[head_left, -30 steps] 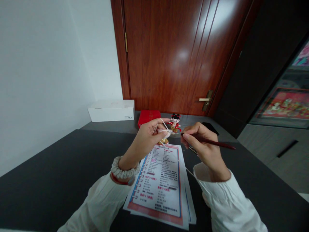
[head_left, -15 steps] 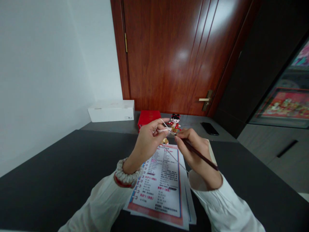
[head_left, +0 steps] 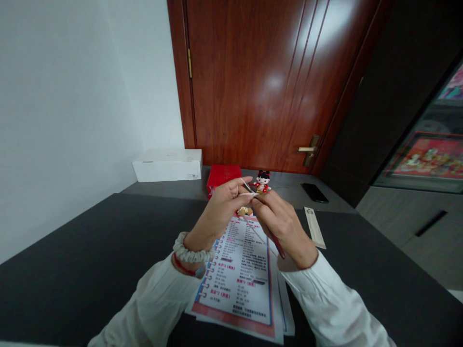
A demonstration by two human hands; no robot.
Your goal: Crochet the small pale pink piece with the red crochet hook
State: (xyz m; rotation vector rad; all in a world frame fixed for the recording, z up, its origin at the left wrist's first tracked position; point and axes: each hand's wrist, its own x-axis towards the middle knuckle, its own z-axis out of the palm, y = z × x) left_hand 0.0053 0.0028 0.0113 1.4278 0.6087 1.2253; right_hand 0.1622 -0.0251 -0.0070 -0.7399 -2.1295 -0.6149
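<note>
My left hand (head_left: 221,207) is closed, pinching white yarn (head_left: 246,184) that runs taut over its raised index finger. A small white crochet piece (head_left: 250,194) sits at its fingertips, mostly covered by the fingers. Wrapped around a crochet hook (head_left: 277,245) with a dark red-brown handle, my right hand (head_left: 284,222) meets the left at the yarn. The hook's tip is hidden between the two hands. Below them, a strand of yarn trails down across printed pattern sheets (head_left: 246,270) lying on the dark table.
Behind my hands stand a red box (head_left: 224,176) and a small crocheted doll (head_left: 263,180). A small tan and white item (head_left: 244,211) lies at the sheets' top edge. A white box (head_left: 168,166) is back left; a phone (head_left: 314,192) and a pale strip (head_left: 314,227) lie right.
My right hand has moved left, closing up to my left hand and turning the hook's handle steeper. The pale strip behind the right wrist is now uncovered. My left hand has barely moved.
</note>
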